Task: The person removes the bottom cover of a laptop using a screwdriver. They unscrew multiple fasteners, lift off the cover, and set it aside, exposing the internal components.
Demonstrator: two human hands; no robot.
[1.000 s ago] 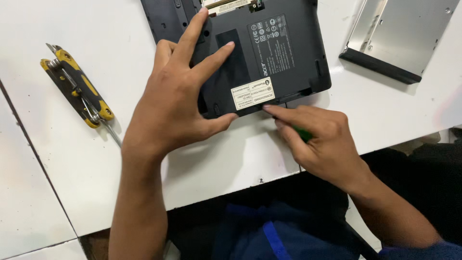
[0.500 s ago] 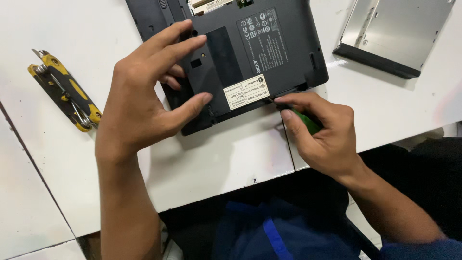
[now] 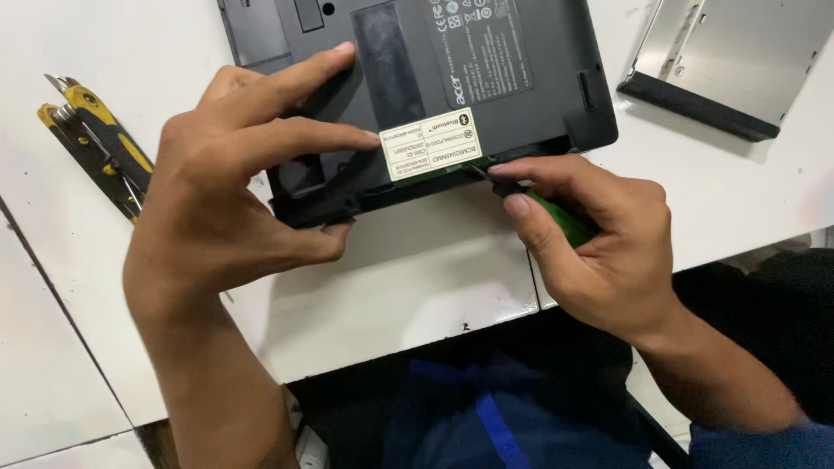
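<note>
While the laptop (image 3: 452, 78) lies bottom-up on the white table (image 3: 417, 278), filling the head view from 11 to 1 o'clock, I see my left hand (image 3: 234, 200) spread over its near left corner. Its fingers are apart: the index reaches across the black base, the middle fingertip meets the pale sticker (image 3: 430, 143), and the thumb presses the near edge from below. So that hand rests on the case rather than clamps it.

At 3 o'clock from the sticker, my right hand (image 3: 599, 247) is closed around a green-handled screwdriver (image 3: 560, 217); thumb and index pinch the dark shaft, whose tip sits at the laptop's near edge just under the sticker.

At 9 o'clock, well apart from the laptop, a yellow-and-black multitool (image 3: 95, 143) lies on the table. At 2 o'clock a silver drive (image 3: 730, 61) with a black front strip lies just beside the laptop's right edge.
</note>
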